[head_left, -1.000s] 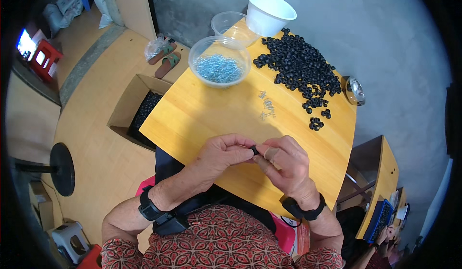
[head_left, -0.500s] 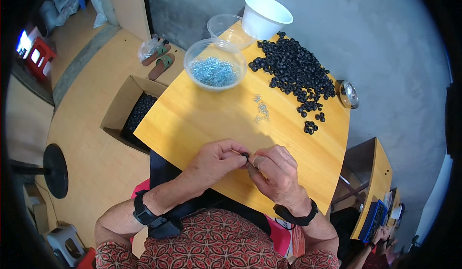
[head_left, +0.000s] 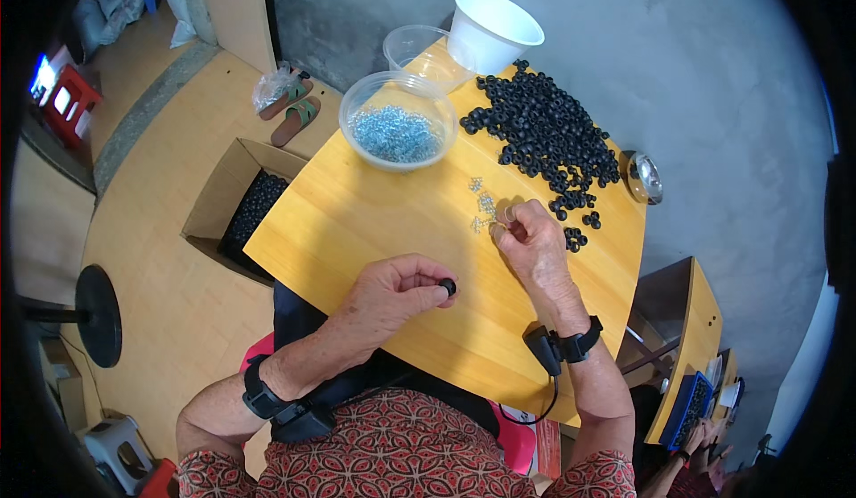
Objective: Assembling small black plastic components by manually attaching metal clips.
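Neatly, left fingers (head_left: 426, 299) pinch a rounded black piece (head_left: 448, 287).

The head-worn left fisheye camera faces steeply downward from above the patterned shirt (head_left: 401, 436). It frames the left hand (head_left: 388, 295), right hand (head_left: 538, 246) and bench (head_left: 357, 217) at close range; the grey wall (head_left: 678, 61) lies farther off, toward the upper right.

Grey wall (head_left: 695, 88), tan floor (head_left: 169, 222), red stool (head_left: 69, 106)
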The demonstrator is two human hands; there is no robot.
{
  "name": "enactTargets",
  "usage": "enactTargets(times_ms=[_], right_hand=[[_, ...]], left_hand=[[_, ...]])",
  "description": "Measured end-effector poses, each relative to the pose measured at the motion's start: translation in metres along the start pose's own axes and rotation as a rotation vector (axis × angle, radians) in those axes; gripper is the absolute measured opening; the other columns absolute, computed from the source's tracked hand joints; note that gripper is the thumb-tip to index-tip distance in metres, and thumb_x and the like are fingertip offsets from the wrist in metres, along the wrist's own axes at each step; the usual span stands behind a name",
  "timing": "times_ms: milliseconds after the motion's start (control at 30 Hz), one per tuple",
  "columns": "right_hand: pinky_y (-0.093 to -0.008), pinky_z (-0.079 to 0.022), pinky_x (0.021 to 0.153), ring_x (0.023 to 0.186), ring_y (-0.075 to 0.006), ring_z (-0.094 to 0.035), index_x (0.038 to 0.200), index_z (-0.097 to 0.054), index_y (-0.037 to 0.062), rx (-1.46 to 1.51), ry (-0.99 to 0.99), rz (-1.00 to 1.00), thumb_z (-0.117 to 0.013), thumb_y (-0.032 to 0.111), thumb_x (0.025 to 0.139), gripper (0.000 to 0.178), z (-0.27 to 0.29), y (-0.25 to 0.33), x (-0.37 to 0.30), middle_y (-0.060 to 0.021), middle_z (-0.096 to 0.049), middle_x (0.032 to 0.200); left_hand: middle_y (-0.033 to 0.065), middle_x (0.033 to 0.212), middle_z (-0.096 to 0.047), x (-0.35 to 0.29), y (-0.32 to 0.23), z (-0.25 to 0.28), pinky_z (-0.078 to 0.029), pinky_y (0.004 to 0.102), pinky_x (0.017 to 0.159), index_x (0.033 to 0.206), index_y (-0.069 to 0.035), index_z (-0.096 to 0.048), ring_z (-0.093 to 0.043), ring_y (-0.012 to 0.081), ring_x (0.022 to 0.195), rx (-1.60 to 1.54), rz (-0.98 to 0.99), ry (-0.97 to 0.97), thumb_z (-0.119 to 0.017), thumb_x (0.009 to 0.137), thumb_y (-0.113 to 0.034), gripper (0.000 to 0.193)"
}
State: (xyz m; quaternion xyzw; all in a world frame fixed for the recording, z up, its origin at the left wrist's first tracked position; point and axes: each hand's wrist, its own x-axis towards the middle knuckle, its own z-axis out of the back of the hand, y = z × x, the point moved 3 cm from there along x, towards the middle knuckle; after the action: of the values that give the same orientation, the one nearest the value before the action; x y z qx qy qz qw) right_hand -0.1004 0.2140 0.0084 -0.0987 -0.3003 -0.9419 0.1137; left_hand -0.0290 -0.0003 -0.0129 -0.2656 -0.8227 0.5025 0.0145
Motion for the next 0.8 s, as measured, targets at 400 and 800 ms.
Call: enactTargets(times_ms=[400, 800], right_hand=[[-0.0273, -0.047, 0.066, 0.068, -0.0148, -0.051, 0.078, -0.056, -0.0012, 0.47, 0.054, -0.069, -0.065, -0.006, 0.078, 0.01, 0.018, 0.034, -0.021, -0.0043, -0.056, 0.076], [-0.032, -0.052, 0.07, 0.078, -0.0243, -0.065, 0.087, -0.062, -0.0013, 0.3, 0.234, 0.189, -0.066, -0.008, 0.077, 0.013, 0.016, 0.098, -0.036, -0.0111, -0.063, 0.085]], left_hand=[[0.0083, 0.106, -0.066, 0.004, 0.002, 0.003, -0.051, 0.0258, 0.09, 0.114, 0.003, -0.06, -0.065, 0.0156, 0.098, -0.124, -0.004, -0.042, -0.061, 0.092, -0.004, 0.023], [0.0064, 0.102, -0.066, 0.004, 0.007, 0.004, -0.05, 0.0232, 0.084, 0.112, 0.003, -0.062, -0.064, 0.0124, 0.095, -0.076, -0.085, -0.02, -0.061, 0.091, -0.004, 0.022]])
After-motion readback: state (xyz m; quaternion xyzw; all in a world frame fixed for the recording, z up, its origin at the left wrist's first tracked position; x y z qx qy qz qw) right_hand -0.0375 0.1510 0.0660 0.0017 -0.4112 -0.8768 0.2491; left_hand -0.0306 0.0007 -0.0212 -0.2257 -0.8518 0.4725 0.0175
